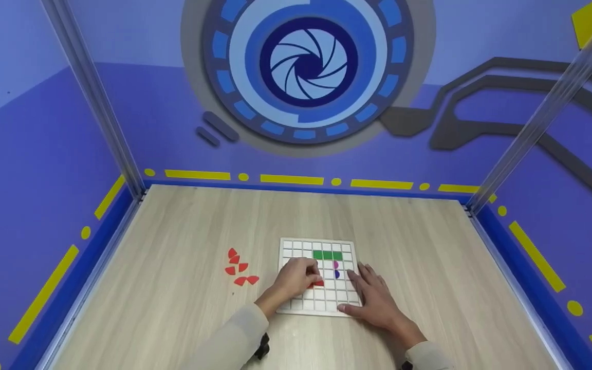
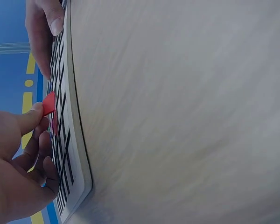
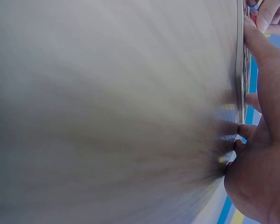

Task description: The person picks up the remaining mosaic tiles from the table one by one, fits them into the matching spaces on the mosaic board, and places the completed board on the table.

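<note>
A white board (image 1: 329,308) with a black grid lies on the table. My left hand (image 1: 296,277) is over its left-middle part and pinches a red piece (image 2: 49,103) between thumb and forefinger, right at the grid. Another red piece (image 2: 55,122) lies on the squares just beside it. My right hand (image 1: 378,300) rests at the board's right edge with spread fingers, thumb at the lower right corner. Green squares (image 1: 328,255) form a short row near the board's top. Below them sit a magenta piece (image 1: 336,264) and a dark blue piece (image 1: 337,274).
Several loose red fan-shaped pieces (image 1: 235,259) lie on the wooden table (image 1: 183,308) left of the board. Blue panels (image 1: 162,123) with metal corner posts (image 1: 95,103) border the table at the back and sides.
</note>
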A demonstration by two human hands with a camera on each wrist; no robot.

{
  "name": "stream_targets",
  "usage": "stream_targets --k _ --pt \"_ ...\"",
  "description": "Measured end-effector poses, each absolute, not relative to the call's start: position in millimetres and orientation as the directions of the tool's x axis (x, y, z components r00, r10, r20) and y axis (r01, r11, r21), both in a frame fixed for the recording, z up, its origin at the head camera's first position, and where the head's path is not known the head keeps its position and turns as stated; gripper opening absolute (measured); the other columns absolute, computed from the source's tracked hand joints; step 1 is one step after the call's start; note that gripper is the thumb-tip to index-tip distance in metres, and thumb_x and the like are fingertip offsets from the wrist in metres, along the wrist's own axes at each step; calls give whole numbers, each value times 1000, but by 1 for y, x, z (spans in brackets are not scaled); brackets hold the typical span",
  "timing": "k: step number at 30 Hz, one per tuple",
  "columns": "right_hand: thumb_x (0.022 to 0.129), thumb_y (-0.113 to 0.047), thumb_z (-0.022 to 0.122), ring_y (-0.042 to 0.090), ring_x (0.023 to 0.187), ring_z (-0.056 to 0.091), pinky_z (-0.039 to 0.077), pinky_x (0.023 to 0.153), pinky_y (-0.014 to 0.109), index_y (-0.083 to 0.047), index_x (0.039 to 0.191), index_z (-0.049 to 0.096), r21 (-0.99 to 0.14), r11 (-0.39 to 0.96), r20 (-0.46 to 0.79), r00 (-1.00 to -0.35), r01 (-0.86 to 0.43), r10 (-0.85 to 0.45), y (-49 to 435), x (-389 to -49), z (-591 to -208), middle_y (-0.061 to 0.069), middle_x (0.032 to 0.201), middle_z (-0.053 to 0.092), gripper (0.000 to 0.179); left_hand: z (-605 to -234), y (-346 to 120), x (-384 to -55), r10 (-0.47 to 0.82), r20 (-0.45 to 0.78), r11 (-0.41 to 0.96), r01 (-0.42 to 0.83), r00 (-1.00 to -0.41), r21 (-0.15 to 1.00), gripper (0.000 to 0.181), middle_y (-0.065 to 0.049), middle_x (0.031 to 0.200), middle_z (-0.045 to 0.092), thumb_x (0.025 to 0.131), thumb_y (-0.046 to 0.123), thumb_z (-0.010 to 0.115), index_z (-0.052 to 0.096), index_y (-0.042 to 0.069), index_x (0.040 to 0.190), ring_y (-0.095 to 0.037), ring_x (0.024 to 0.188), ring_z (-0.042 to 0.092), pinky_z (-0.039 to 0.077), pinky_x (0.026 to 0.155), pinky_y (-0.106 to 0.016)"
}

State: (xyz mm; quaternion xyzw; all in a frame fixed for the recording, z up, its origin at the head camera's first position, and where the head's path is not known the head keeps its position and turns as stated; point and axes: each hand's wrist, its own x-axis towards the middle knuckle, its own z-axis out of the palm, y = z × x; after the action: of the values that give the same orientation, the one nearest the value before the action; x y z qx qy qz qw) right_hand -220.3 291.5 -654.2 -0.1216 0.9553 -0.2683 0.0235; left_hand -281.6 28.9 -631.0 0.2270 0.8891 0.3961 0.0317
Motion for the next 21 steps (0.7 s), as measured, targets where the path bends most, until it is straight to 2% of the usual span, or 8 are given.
stream_targets --k 21 --pt "84 -73 75 42 160 14 12 124 67 -11 160 46 -518 826 25 -969 -222 -245 293 -222 -655 21 172 25 103 -632 31 -284 444 98 639 391 -891 663 16 14 80 61 93 14 83 74 20 81 -5 77 53 49 74 -29"
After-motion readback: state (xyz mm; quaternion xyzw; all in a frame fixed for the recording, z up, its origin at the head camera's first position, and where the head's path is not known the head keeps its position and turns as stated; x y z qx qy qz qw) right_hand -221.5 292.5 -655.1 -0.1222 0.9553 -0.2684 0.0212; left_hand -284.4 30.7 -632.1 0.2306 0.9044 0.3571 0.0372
